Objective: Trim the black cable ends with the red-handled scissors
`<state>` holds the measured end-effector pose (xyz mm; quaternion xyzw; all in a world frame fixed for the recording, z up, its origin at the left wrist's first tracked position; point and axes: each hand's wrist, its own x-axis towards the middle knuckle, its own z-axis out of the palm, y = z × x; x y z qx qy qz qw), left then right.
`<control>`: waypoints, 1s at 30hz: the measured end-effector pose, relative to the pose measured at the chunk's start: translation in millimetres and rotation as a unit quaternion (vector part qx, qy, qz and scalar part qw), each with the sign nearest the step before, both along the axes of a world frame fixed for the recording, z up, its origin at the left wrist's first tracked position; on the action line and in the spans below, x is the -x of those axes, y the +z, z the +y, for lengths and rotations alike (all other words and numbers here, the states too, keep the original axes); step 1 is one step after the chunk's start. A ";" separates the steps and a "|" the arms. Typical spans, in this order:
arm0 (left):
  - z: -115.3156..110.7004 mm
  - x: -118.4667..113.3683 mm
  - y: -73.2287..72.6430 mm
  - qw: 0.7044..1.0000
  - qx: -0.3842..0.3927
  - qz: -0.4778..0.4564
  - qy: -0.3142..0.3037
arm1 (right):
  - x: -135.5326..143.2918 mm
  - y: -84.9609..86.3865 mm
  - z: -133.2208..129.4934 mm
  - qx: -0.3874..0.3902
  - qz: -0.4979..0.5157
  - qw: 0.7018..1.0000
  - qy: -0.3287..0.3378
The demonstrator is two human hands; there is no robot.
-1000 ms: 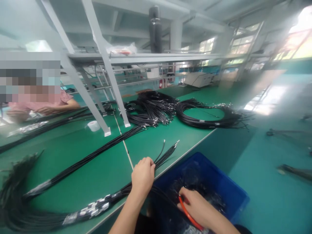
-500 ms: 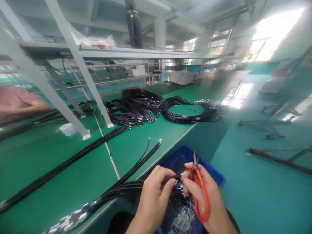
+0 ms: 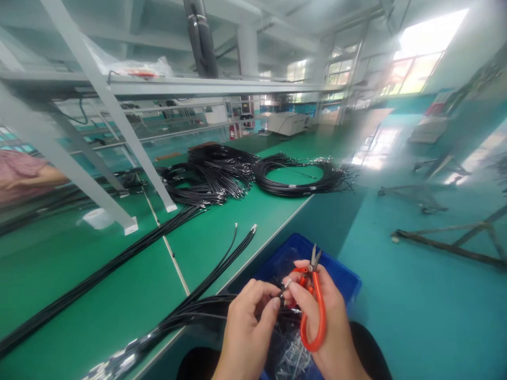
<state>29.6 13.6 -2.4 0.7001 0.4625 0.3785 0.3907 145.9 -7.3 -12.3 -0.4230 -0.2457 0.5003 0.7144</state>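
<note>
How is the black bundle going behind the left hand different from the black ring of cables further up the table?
The bundle stretches out long, while the ring of cables curls round a gap in its middle. The bundle crosses the green table's edge by the left hand, but no hand touches the ring of cables. Both are made of many thin black cables.

Red-handled snips (image 3: pixel 321 302) point upward in the right hand (image 3: pixel 336 323), blades parted. Black cables (image 3: pixel 204 305) cross the near edge of the counter (image 3: pixel 99 309), one pinched in the left hand (image 3: pixel 250 319); others lie silver-tipped beside that edge.
</note>
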 end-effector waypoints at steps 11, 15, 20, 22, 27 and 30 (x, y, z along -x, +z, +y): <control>-4.4 -2.7 4.2 0.997 0.045 -0.063 0.001 | 6.9 1.8 -0.6 0.027 0.164 0.984 0.059; -2.4 -8.8 8.3 0.994 0.039 -0.098 0.024 | 15.3 5.1 -3.3 0.037 0.186 0.980 0.064; 4.9 -3.1 8.1 0.985 0.073 -0.152 0.017 | 18.4 6.7 -0.9 0.027 0.197 0.977 0.081; 8.0 1.8 9.6 0.973 0.119 -0.195 -0.028 | 16.4 4.1 0.3 0.023 0.208 0.973 0.101; 12.1 6.9 15.0 0.946 0.185 -0.261 -0.055 | 11.6 0.1 1.3 0.031 0.232 0.966 0.109; 12.4 5.0 13.9 0.944 0.185 -0.270 -0.033 | 12.1 1.1 2.3 0.040 0.245 0.963 0.108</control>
